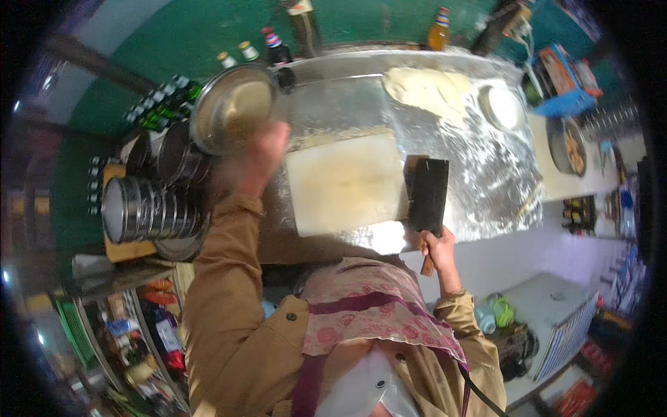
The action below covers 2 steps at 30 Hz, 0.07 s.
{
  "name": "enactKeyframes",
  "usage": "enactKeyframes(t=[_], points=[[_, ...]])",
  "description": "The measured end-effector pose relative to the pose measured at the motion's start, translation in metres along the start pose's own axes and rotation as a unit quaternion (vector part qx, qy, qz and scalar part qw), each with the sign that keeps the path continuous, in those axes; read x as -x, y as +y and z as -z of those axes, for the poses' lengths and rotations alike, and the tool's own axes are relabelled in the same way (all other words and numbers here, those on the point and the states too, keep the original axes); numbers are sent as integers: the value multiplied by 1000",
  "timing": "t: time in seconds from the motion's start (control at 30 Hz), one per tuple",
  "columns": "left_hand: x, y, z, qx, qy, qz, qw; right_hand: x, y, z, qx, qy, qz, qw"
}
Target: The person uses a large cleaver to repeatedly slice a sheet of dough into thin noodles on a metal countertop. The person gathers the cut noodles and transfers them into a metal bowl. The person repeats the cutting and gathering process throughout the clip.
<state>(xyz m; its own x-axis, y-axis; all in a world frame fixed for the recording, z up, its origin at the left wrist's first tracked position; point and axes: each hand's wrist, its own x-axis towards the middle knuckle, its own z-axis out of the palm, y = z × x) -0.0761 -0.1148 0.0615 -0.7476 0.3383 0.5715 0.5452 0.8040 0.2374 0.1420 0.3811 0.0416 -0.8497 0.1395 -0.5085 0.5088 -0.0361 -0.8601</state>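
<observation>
My right hand (438,247) is closed round the wooden handle of a cleaver (429,196). Its broad dark blade points away from me, just beyond the right edge of a white cutting board (344,184) on the metal worktop. Motion smears my left hand (264,154), which is at the near right side of a large metal bowl (208,115); its fingers cannot be made out, nor whether it holds anything. Something pale yellowish shows inside the bowl. A flat sheet of pale dough (427,90) lies at the far right of the worktop.
White flour dusts the right of the worktop (479,187), where a round container of white powder (501,108) stands. Stacked round metal tins (149,212) are at left. Several green bottles (163,101) and an amber bottle (438,31) line the back. A pot (570,146) sits far right.
</observation>
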Motion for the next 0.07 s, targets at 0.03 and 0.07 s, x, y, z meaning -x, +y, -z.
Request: enactKeyframes(t=[0.03, 0.07], points=[[-5, 49, 1, 74, -80, 166, 980, -2, 3, 0, 10, -7, -2, 1000], [-2, 47, 10, 63, -70, 176, 980, -7, 4, -1, 18, -21, -2, 1000]])
